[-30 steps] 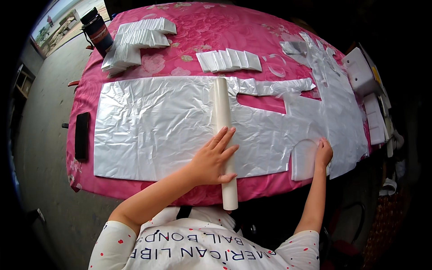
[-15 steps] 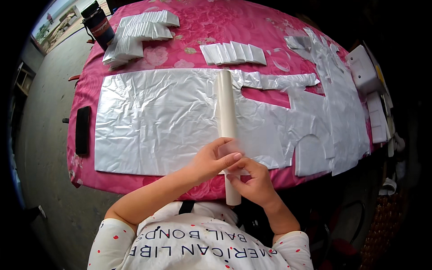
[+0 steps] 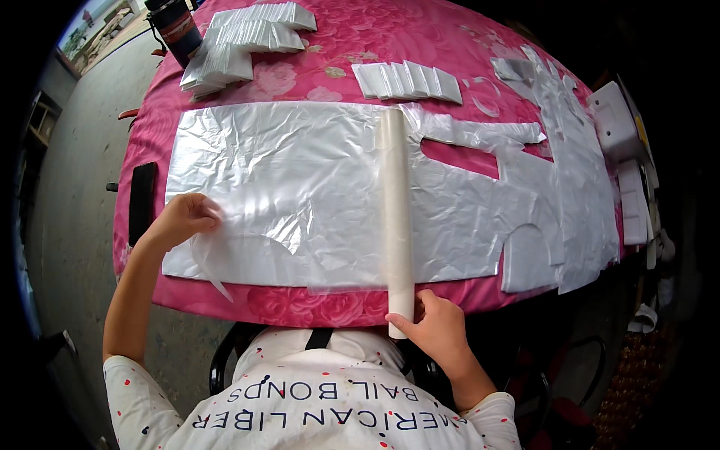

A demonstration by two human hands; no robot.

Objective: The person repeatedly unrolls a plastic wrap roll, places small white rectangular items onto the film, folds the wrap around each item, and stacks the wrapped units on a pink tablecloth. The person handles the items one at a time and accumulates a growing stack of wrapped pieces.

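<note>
A long cream roll of clear film (image 3: 396,202) lies across a crinkled silver foil sheet (image 3: 315,150) on the pink flowered tablecloth (image 3: 352,37). My right hand (image 3: 435,330) grips the roll's near end at the table's front edge. My left hand (image 3: 184,217) pinches the free edge of the clear film (image 3: 292,247), stretched out to the left over the foil. The film lies flat between the roll and my left hand. A narrow strip hangs down below my left hand.
A black flat object (image 3: 142,202) lies at the table's left edge. Stacks of white folded pieces (image 3: 240,37) and a fanned row (image 3: 409,81) sit at the back, beside a dark flask (image 3: 178,30). Foil cut-outs (image 3: 570,172) and white boxes (image 3: 616,124) lie right.
My left hand left the roll and pulled the film out to the left over the foil. My right hand came in from the foil cut-out and took the roll's near end.
</note>
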